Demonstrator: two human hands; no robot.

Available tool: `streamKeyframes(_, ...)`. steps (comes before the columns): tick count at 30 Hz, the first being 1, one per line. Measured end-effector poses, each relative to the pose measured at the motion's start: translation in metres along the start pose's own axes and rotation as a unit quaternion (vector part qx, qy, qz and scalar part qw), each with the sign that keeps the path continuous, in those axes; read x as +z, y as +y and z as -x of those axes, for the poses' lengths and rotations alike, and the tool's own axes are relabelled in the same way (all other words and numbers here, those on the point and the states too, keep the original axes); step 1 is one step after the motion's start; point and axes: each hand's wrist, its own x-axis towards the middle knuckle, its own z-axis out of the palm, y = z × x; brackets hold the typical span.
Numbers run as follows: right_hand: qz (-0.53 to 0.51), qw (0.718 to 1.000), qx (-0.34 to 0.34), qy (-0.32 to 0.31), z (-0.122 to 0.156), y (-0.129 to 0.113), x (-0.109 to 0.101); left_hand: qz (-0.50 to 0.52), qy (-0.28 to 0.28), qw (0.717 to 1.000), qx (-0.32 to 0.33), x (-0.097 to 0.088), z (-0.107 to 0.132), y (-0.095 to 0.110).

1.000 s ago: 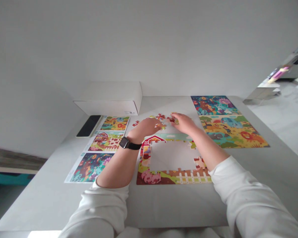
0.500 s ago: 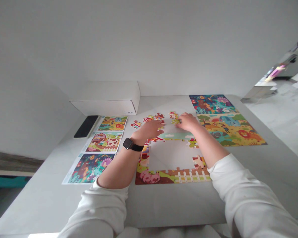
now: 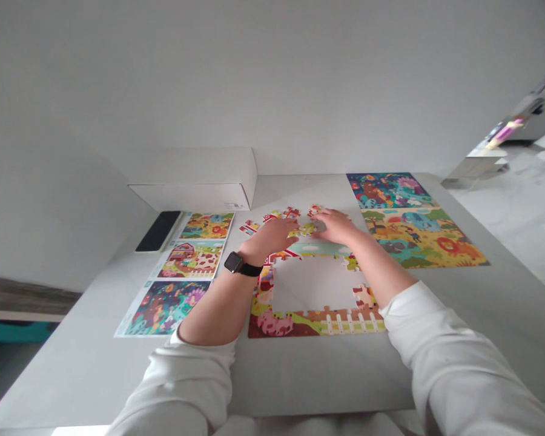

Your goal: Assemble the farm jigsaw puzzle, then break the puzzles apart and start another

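Since half a second earlier, both hands had drawn closer together over the loose pieces [image 3: 300, 221] beyond the farm puzzle [image 3: 315, 297]. Left hand [image 3: 272, 235] lay flat, fingers together; right hand [image 3: 333, 224] seemed to pinch a yellow piece [image 3: 307, 229], though not clearly. Only the border was joined; the middle remained unfilled.

Your unfinished puzzle frame [image 3: 315, 315] is lying on the surface [image 3: 300, 381] straight ahead of you. Loose pieces [image 3: 279, 217] are sitting at its 12 o'clock. The picture sheet [image 3: 181, 269] is lying at its 9 o'clock, the finished puzzles [image 3: 411, 221] at 2 o'clock. The box [image 3: 200, 178] is standing at 11 o'clock, with the phone [image 3: 157, 231] lying just beside it.
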Motion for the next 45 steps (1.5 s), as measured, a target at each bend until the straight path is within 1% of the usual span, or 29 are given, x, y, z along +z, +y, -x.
streamKeyframes(1, -0.005, 1.0, -0.003, 0.004, -0.001, 0.002, 0.002, 0.001, 0.005, 1.0, 0.003, 0.001, -0.001, 0.001)
streamKeyframes(4, -0.001, 1.0, 0.024, 0.018, -0.003, 0.008, 0.006, 0.009, 0.009, 1.0, 0.027, 0.006, -0.005, 0.006)
streamKeyframes(7, 0.015, 0.999, 0.034, 0.008, -0.003, 0.011, 0.003, 0.015, -0.01, 0.999, 0.045, 0.012, -0.007, 0.009)
streamKeyframes(10, 0.032, 0.998, 0.048, 0.001, -0.002, 0.011, -0.003, 0.022, -0.02, 0.999, 0.045, 0.014, -0.006, 0.008)
streamKeyframes(12, 0.043, 0.997, 0.066, 0.007, -0.002, 0.009, -0.004, 0.026, -0.02, 0.998, 0.048, 0.014, -0.006, 0.007)
streamKeyframes(18, 0.05, 0.992, 0.097, 0.057, -0.003, 0.004, 0.005, 0.021, -0.026, 0.998, 0.051, 0.013, -0.006, 0.006)
streamKeyframes(24, 0.045, 0.991, 0.102, 0.078, -0.004, 0.005, 0.011, 0.01, -0.019, 0.999, 0.048, 0.017, -0.008, 0.004)
streamKeyframes(28, 0.046, 0.989, 0.111, 0.081, -0.005, 0.004, 0.013, 0.018, -0.014, 0.999, 0.046, 0.015, -0.007, 0.006)
streamKeyframes(30, 0.053, 0.989, 0.114, 0.079, -0.004, 0.004, 0.009, 0.022, -0.015, 0.999, 0.047, 0.012, -0.005, 0.007)
streamKeyframes(32, 0.066, 0.989, 0.111, 0.075, -0.002, 0.004, 0.001, 0.02, -0.019, 0.999, 0.044, 0.009, -0.004, 0.009)
streamKeyframes(35, 0.073, 0.991, 0.103, 0.034, 0.004, 0.007, -0.016, 0.02, -0.017, 0.999, 0.037, 0.005, -0.003, 0.011)
streamKeyframes(37, 0.057, 0.993, 0.104, -0.004, 0.01, 0.011, -0.027, 0.023, -0.008, 0.999, 0.036, 0.002, -0.004, 0.013)
streamKeyframes(39, 0.027, 0.993, 0.108, -0.027, 0.017, 0.015, -0.036, 0.023, 0.002, 0.999, 0.03, -0.002, -0.005, 0.016)
streamKeyframes(43, -0.033, 0.992, 0.108, -0.058, 0.03, 0.022, -0.046, 0.039, 0.039, 0.998, 0.012, -0.011, -0.006, 0.025)
streamKeyframes(45, -0.051, 0.992, 0.1, -0.059, 0.038, 0.02, -0.052, 0.06, 0.063, 0.996, -0.01, -0.018, -0.004, 0.031)
